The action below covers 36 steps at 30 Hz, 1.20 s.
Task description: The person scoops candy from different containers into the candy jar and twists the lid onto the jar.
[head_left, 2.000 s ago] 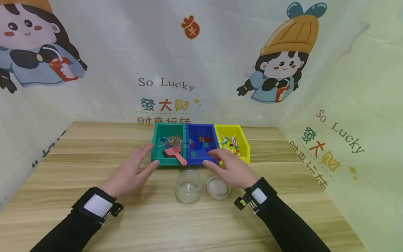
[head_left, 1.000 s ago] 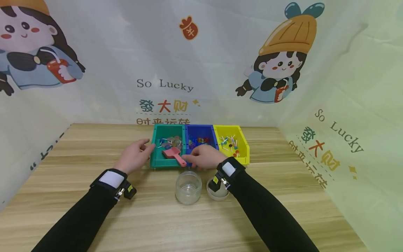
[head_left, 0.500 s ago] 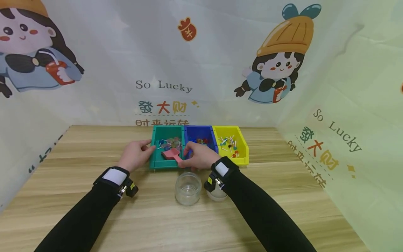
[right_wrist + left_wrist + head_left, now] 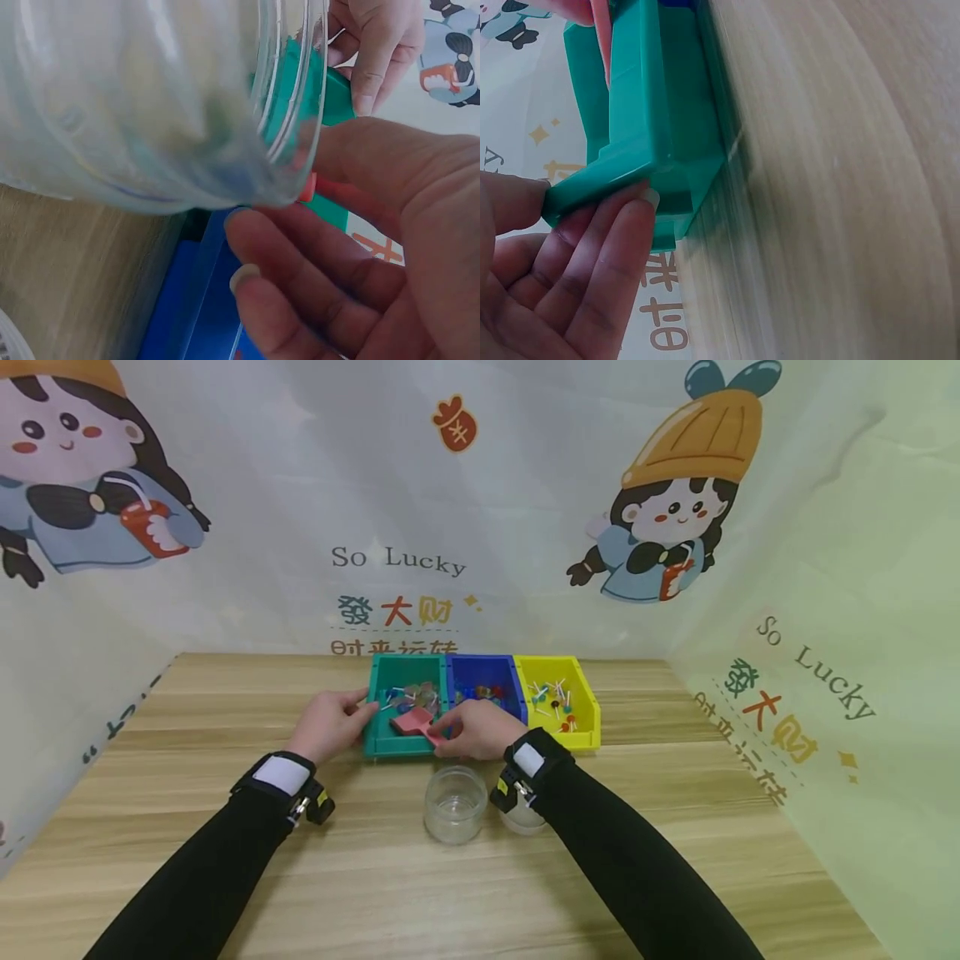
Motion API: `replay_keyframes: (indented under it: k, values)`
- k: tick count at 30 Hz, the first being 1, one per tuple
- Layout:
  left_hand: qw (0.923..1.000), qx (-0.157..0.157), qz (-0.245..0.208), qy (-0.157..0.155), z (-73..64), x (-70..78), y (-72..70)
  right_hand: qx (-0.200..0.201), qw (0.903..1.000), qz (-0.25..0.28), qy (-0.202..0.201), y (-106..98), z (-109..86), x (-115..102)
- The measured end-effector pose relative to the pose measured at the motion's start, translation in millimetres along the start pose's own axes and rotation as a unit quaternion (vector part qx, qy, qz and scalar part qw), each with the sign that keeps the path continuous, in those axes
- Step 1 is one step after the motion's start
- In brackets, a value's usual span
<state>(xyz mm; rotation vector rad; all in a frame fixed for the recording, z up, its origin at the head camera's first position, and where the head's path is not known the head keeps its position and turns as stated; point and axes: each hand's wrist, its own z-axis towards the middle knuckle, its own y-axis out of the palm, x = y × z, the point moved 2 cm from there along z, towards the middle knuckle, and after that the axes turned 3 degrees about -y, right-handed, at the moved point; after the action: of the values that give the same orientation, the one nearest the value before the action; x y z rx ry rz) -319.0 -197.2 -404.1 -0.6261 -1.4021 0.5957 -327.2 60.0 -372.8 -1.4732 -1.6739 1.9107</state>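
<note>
At the green bin's (image 4: 397,747) left side, my left hand (image 4: 330,727) grips the rim. The left wrist view shows the thumb on one face of the green rim (image 4: 604,180) and the fingers curled under it. My right hand (image 4: 483,731) pinches the handle of a small pink scoop (image 4: 412,721), whose pan lies in the green bin beside push pins and clear coloured pieces. In front of the bins stands an open clear jar (image 4: 455,806). Up close, the jar (image 4: 150,97) hides the right fingertips in the right wrist view.
Joined to the green bin are a blue bin (image 4: 487,670) of coloured beads, partly behind the right hand, and a yellow bin (image 4: 588,714) of pins. A round white lid (image 4: 522,821) lies right of the jar, partly covered by the right wrist. A printed cloth (image 4: 525,443) hangs behind.
My right hand has moved left from in front of the blue and yellow bins and taken hold of the scoop's handle. My left hand has closed on the green bin's rim.
</note>
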Motion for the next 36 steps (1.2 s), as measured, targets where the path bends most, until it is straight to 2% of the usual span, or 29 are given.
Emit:
replay_keyframes:
  k: [4,11,18,24,27,32,36]
  values:
    - [1.0,0.0,-0.006,0.005,0.6,-1.0,0.9,0.015,0.9994,-0.029,-0.014,-1.7,-0.3,-3.9]
    - [0.9999,-0.005,-0.016,0.0,1.0,-2.0,1.6,0.052,0.9979,-0.036,0.013,-4.5,-1.7,-16.5]
    - [0.9998,-0.009,-0.016,0.001,2.0,-3.5,2.0,0.078,0.9926,-0.09,0.019,-8.2,-4.6,-26.5]
    - [0.9998,-0.004,-0.014,0.014,2.6,-4.8,1.1,0.101,0.9891,-0.099,0.04,-8.7,-4.0,-34.2]
    - [0.9997,-0.001,-0.012,0.021,1.3,-4.0,0.7,0.098,0.9904,-0.096,0.015,-7.2,-0.7,-36.7]
    - [0.9994,0.005,-0.009,0.033,1.0,-5.4,2.0,0.061,0.9935,-0.085,-0.043,-4.2,3.8,-36.6]
    - [0.9996,-0.002,-0.015,0.024,3.1,-6.1,1.4,0.051,0.9905,-0.101,-0.079,-7.3,1.6,-39.8]
